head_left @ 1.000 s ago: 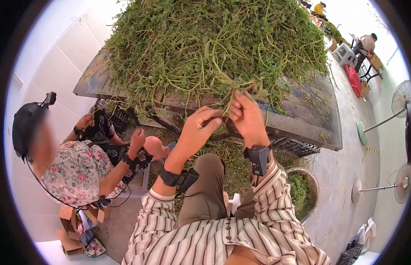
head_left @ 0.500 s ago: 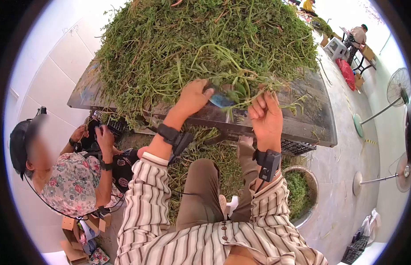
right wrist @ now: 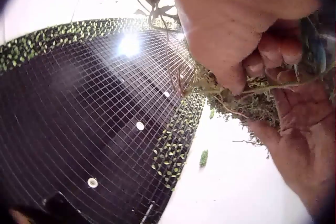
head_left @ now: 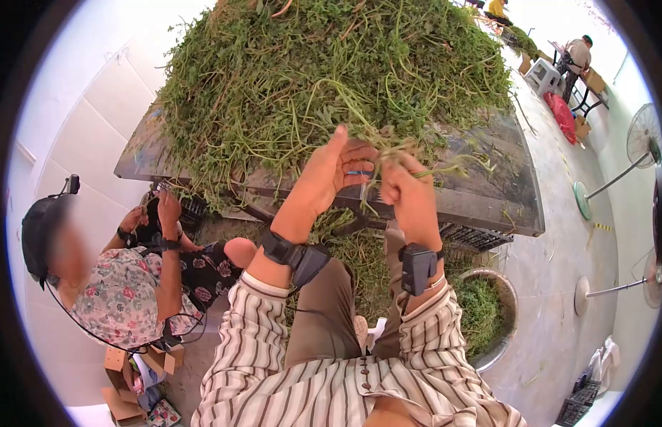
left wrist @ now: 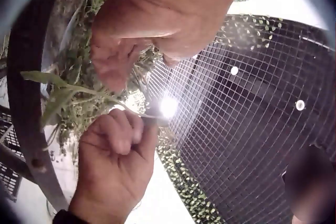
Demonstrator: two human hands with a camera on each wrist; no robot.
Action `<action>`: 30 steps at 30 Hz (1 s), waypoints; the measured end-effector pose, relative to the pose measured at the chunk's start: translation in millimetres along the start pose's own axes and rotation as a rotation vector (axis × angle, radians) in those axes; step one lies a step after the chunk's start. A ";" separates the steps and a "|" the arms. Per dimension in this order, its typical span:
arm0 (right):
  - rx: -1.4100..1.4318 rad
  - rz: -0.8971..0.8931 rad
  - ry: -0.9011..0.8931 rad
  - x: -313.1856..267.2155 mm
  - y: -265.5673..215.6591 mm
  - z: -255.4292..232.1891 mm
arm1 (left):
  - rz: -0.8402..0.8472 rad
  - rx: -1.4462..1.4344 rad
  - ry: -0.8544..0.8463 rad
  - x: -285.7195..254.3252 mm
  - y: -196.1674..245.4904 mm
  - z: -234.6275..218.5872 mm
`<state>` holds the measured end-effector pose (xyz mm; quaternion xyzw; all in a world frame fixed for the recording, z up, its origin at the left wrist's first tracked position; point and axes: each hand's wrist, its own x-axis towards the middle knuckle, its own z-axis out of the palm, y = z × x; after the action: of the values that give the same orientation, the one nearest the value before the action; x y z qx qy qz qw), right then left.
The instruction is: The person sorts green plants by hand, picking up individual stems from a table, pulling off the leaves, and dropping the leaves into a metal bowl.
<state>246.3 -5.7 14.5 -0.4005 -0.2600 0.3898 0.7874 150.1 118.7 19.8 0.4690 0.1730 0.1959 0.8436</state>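
Note:
In the head view, my right hand pinches a few green stems above the table's front edge. My left hand is just left of it, thumb raised and fingers extended toward the stems. A big heap of leafy green plants covers much of the dark table. The right wrist view shows a stem running from the curled fingers of my right hand over my left hand, whose fingers are loosely spread. Leaves hang beside my right hand in the left wrist view.
Another person in a floral shirt sits at the left, near cardboard boxes. A round tub of greens stands on the floor at the right. Plants litter the floor under the table. Standing fans are at the far right.
The hands moved apart, then came together again at the stems. My left hand has turned from palm down to thumb up; my right hand has shifted left, still holding stems.

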 end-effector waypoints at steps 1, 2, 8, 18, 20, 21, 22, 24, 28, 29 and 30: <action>-0.168 -0.008 -0.043 -2.0 2.5 1.2 | 0.006 -0.018 0.049 1.5 -0.6 2.6; -0.168 -0.007 -0.044 -3.4 3.7 3.5 | 0.012 -0.036 0.100 2.5 -0.8 3.7; -0.552 0.008 -0.115 -3.1 10.7 8.0 | 0.070 0.115 0.035 0.0 5.0 -13.6; -0.322 -0.031 0.044 3.1 18.2 0.7 | 0.117 -0.034 0.173 -11.3 12.9 -21.4; -0.219 0.039 0.006 0.7 16.9 10.9 | 0.133 0.069 0.143 -13.7 11.7 -22.0; -0.115 0.109 -0.033 0.0 16.7 15.0 | 0.133 0.069 0.144 -14.8 11.6 -21.6; -0.116 0.110 -0.036 0.9 17.7 15.8 | 0.149 0.102 0.159 -15.8 11.9 -21.4; -0.148 0.139 -0.092 4.0 20.1 16.4 | 0.169 0.136 0.177 -18.1 12.6 -22.1; -0.179 0.030 -0.045 3.8 18.6 8.1 | 0.264 0.268 0.271 -27.4 13.7 -28.5; -0.052 -0.008 0.001 5.2 19.1 5.8 | 0.286 0.279 0.323 -30.3 15.8 -32.0; 0.076 -0.046 0.047 6.5 19.2 3.7 | 0.286 0.279 0.322 -32.9 16.9 -39.2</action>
<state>239.5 8.5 1.1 -0.3734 -0.2356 0.3715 0.8168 100.2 138.9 18.3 0.5635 0.2622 0.3596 0.6960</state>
